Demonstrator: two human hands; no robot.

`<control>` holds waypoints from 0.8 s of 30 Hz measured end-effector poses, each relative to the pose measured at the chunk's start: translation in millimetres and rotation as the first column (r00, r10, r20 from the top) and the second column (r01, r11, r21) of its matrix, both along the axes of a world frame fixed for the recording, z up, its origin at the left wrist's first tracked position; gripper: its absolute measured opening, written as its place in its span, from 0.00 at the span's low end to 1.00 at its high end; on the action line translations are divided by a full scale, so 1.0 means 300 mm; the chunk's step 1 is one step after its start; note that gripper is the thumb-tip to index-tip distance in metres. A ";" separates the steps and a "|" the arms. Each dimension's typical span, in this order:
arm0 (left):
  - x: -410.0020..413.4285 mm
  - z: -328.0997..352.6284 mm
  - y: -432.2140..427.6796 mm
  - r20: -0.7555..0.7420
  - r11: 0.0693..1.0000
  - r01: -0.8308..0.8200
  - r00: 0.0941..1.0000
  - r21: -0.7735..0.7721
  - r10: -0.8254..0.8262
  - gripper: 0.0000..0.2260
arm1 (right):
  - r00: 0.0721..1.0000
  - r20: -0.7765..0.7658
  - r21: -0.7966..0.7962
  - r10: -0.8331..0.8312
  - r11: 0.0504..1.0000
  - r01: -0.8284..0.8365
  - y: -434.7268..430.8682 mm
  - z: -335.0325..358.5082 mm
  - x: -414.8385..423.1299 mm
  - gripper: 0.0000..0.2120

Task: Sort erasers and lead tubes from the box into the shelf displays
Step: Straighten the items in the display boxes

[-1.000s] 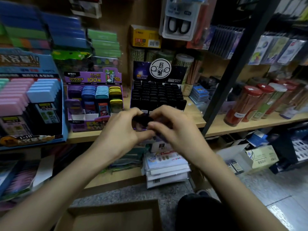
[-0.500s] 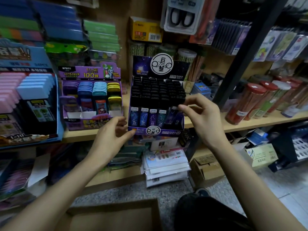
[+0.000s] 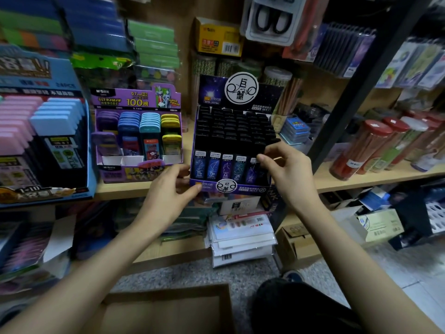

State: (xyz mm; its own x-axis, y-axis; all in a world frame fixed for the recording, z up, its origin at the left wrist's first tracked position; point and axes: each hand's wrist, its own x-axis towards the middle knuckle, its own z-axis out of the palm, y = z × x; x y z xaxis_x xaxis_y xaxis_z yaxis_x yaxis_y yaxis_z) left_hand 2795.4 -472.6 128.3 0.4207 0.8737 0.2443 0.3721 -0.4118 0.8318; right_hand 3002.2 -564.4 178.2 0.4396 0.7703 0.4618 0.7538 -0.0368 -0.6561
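Your right grip (image 3: 286, 169) is closed in a pinch: thumb and curled fingers hold the top of a lead tube (image 3: 252, 172). The tube stands upright at the right end of the front row in the starry lead tube display (image 3: 231, 131). Your left grip (image 3: 168, 191) holds that display's front left corner, thumb on the front lip and fingers against the side wall. The display sits on the wooden shelf (image 3: 361, 180), its back rows packed with black-capped tubes.

At 9 o'clock, just beside it, stands the purple Ultraman lead display (image 3: 137, 131), and farther that way the blue eraser display (image 3: 43, 141) with pink and blue erasers. At 3 o'clock are red-lidded pencil tubs (image 3: 370, 148). At 12 o'clock sits a yellow carton (image 3: 218, 39). At 6 o'clock, low between your forearms, is the cardboard box (image 3: 168, 309).
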 end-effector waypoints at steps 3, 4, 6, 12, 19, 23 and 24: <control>0.002 0.004 -0.003 -0.018 1.000 -0.008 1.000 0.029 0.008 0.24 | 0.988 0.102 0.053 -0.113 0.993 0.108 -0.009 -0.004 -0.005 0.14; 0.005 0.008 -0.004 -0.020 0.999 -0.008 1.000 0.040 0.008 0.26 | 0.986 0.071 0.044 -0.149 0.988 0.147 -0.013 -0.009 0.000 0.21; 0.018 0.017 -0.010 -0.012 0.998 -0.007 1.000 0.056 0.008 0.29 | 0.981 -0.146 -0.074 -0.127 0.990 0.117 -0.027 -0.023 0.007 0.36; 0.084 0.030 -0.046 -0.004 0.972 -0.146 0.989 0.186 0.149 0.22 | 0.934 -0.339 -0.068 0.114 0.987 -0.145 0.022 -0.116 -0.056 0.21; 0.125 0.022 -0.058 -0.041 0.964 -0.179 0.981 0.198 0.191 0.24 | 0.915 -0.360 -0.076 0.182 0.972 -0.223 0.083 -0.122 0.026 0.21; 0.135 0.031 -0.049 -0.018 0.986 -0.097 0.995 0.138 0.100 0.32 | 0.902 -0.400 -0.071 0.162 0.976 -0.207 0.090 -0.085 0.071 0.32; 0.146 0.045 -0.044 0.021 0.990 -0.088 0.996 0.110 0.086 0.34 | 0.900 -0.416 -0.039 0.133 0.986 -0.164 0.099 -0.064 0.079 0.36</control>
